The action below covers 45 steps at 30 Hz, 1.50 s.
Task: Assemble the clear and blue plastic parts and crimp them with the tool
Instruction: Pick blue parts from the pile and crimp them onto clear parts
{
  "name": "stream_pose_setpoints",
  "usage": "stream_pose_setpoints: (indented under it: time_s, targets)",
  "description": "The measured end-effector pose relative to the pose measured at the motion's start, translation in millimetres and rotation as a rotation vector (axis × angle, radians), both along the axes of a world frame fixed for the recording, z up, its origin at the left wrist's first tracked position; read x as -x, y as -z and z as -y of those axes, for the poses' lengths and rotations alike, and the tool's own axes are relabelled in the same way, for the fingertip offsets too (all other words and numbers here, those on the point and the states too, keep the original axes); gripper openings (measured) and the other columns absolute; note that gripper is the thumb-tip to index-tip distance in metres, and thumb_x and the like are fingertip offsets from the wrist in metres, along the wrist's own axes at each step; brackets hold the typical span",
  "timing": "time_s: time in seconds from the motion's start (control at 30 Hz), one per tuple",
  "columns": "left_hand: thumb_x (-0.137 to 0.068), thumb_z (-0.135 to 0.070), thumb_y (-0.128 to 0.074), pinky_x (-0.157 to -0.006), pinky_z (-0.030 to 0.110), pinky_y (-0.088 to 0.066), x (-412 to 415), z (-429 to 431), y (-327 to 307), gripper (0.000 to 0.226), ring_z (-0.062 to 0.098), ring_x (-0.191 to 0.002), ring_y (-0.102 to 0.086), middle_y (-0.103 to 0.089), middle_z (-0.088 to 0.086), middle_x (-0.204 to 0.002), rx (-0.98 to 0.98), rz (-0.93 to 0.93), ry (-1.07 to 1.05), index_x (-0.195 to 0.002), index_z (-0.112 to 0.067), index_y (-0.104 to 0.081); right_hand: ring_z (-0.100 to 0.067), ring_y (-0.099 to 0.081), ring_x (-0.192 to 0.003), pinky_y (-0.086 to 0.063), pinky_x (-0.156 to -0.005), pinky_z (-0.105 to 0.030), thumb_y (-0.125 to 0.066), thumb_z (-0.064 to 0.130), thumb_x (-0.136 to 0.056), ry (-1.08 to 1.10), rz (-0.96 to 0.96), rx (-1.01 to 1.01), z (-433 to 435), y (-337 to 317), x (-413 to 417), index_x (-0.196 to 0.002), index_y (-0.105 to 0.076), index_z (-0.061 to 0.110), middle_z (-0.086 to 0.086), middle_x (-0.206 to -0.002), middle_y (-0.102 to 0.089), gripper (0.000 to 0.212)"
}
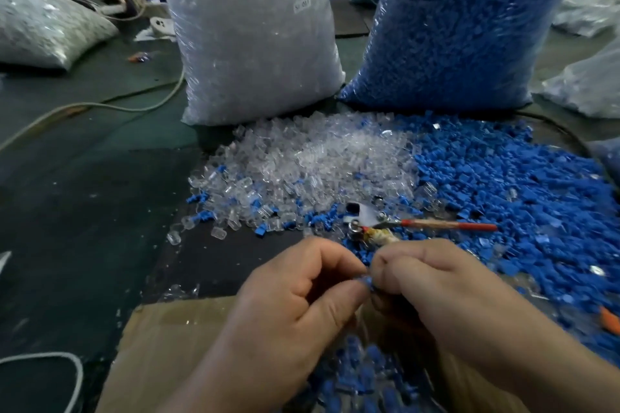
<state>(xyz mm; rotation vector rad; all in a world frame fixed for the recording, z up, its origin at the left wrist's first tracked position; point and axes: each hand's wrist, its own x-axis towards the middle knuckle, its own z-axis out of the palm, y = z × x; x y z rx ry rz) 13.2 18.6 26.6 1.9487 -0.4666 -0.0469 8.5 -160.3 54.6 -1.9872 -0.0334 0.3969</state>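
My left hand point(295, 298) and my right hand point(432, 282) meet fingertip to fingertip low in the head view. Both pinch a small blue plastic part point(366, 281) between them; any clear part there is hidden by the fingers. Just beyond the hands lies the crimping tool point(396, 226), with a metal head and red-tipped handles pointing right. A heap of clear parts point(302, 164) spreads behind it. A larger heap of blue parts point(510, 184) lies to the right.
A tall bag of clear parts point(248, 30) and a bag of blue parts point(463, 23) stand at the back. A cardboard box point(167, 339) holding blue-and-clear pieces point(362, 375) sits under my hands. A pale cable point(100, 106) crosses the dark mat at left.
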Motion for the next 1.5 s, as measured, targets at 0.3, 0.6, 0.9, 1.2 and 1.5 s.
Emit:
stream_pose_setpoints:
  time_s: [0.3,0.6,0.9,1.2,1.5]
  targets:
    - [-0.08,-0.04,-0.07,-0.061,0.017,-0.047,-8.6,-14.5,7.6,0.025,-0.007,-0.092,-0.059,-0.061,-0.034,-0.101,-0.488,0.095,0.085,-0.098,-0.052,-0.057,-0.015,-0.058,-0.074,-0.05,-0.062,-0.034,-0.041,0.055,-0.093,-0.067,0.386,0.926,23.7,16.9,2.6,-0.092,-0.051,0.031,0.011,-0.083,-0.059,0.026]
    - [-0.081,-0.049,-0.059,-0.06,0.019,-0.046,-10.7,-10.4,12.5,0.012,-0.005,-0.09,-0.06,-0.058,-0.027,-0.102,-0.44,0.154,0.045,-0.092,-0.05,-0.058,-0.02,-0.056,-0.087,-0.034,-0.058,-0.033,-0.039,0.071,-0.088,-0.087,0.508,0.953,13.0,31.7,-8.6,-0.108,-0.05,0.034,0.009,-0.095,-0.052,0.044]
    - [-0.089,-0.038,-0.056,-0.082,0.023,-0.042,-21.4,-0.9,25.2,0.045,0.005,-0.102,-0.049,-0.051,-0.021,-0.11,-0.724,0.248,-0.017,-0.134,-0.039,-0.06,-0.025,-0.059,-0.088,-0.034,-0.058,-0.034,-0.039,0.053,-0.098,-0.136,0.523,0.914,2.7,36.1,-13.9,-0.107,-0.054,0.029,0.005,-0.097,-0.056,0.029]
    - [-0.086,-0.044,-0.054,-0.073,0.011,-0.036,-22.3,-0.4,23.4,0.01,-0.01,-0.093,-0.049,-0.051,-0.029,-0.093,-0.605,0.196,-0.085,-0.094,-0.043,-0.06,-0.019,-0.043,-0.068,-0.033,-0.054,-0.033,-0.043,0.046,-0.096,-0.096,0.506,0.873,1.4,35.7,-14.4,-0.09,-0.037,0.028,0.01,-0.077,-0.041,0.02]
    - [-0.089,-0.029,-0.067,-0.069,0.014,-0.046,-16.3,-2.3,25.5,0.024,-0.014,-0.093,-0.06,-0.063,-0.034,-0.102,-0.151,0.016,-0.338,-0.097,-0.051,-0.067,-0.007,-0.048,-0.064,-0.042,-0.054,-0.03,-0.046,0.044,-0.088,-0.022,0.497,0.764,9.3,35.1,-10.6,-0.098,-0.047,0.03,0.011,-0.076,-0.05,0.017]
